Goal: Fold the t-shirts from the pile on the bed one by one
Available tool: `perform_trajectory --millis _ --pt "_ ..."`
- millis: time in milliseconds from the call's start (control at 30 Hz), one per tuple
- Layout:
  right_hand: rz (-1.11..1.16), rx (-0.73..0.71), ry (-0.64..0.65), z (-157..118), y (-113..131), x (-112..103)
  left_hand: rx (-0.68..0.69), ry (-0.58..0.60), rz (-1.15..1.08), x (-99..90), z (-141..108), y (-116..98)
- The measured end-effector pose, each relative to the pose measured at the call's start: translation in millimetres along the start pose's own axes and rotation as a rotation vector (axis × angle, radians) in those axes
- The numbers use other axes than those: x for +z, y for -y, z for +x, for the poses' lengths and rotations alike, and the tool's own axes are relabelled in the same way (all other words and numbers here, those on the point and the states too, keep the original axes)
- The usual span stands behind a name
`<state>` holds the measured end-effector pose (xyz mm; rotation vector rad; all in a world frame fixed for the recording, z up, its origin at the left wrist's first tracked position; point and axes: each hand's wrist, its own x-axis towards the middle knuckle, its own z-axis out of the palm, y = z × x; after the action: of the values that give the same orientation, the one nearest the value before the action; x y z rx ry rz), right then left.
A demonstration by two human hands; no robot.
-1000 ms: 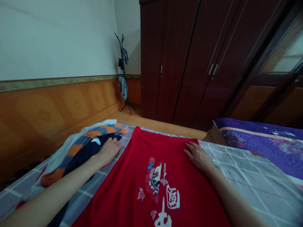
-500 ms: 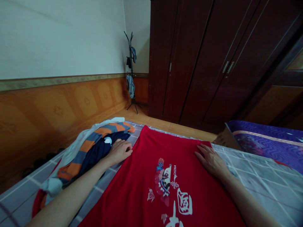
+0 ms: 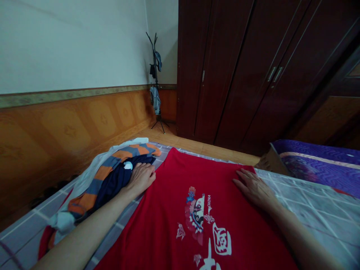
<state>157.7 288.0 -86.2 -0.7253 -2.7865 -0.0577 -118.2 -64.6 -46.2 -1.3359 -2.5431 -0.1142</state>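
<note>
A red T-shirt [image 3: 168, 210] with a printed front lies spread over the bed, its left and right edges slanting toward me. At its left edge, my left hand [image 3: 143, 177] has its fingers curled together on the cloth; the fingertips are partly hidden. My right hand [image 3: 255, 189] rests flat near the shirt's far right corner, fingers stretched out and the thumb apart. Just left of my left hand lies a dark navy garment [image 3: 112, 185], beside an orange and grey striped one [image 3: 98, 174].
Under the clothes is a checked bedsheet [image 3: 315, 210]. A pale garment [image 3: 90, 168] lies along the bed's left side. Beyond stand a black coat rack [image 3: 156, 75] and a dark wooden wardrobe [image 3: 225, 75]. A purple cover [image 3: 323, 161] is at the right.
My right hand has shifted slightly to the right with the shirt's right corner. My left hand has moved a little to the left at the shirt's edge. The view has turned slightly.
</note>
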Motion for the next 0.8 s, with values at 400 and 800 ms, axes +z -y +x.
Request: perform_trajectory --millis 400,800 --pt "-0.059 0.056 -0.037 -0.6 4.6 -1.4 0.142 0.087 -0.070 11.0 -0.8 -8.9" --pt "-0.018 0.093 0.069 -3.4 28.4 -15.1 0.277 0.160 -0.104 27.7 -2.0 -10.9"
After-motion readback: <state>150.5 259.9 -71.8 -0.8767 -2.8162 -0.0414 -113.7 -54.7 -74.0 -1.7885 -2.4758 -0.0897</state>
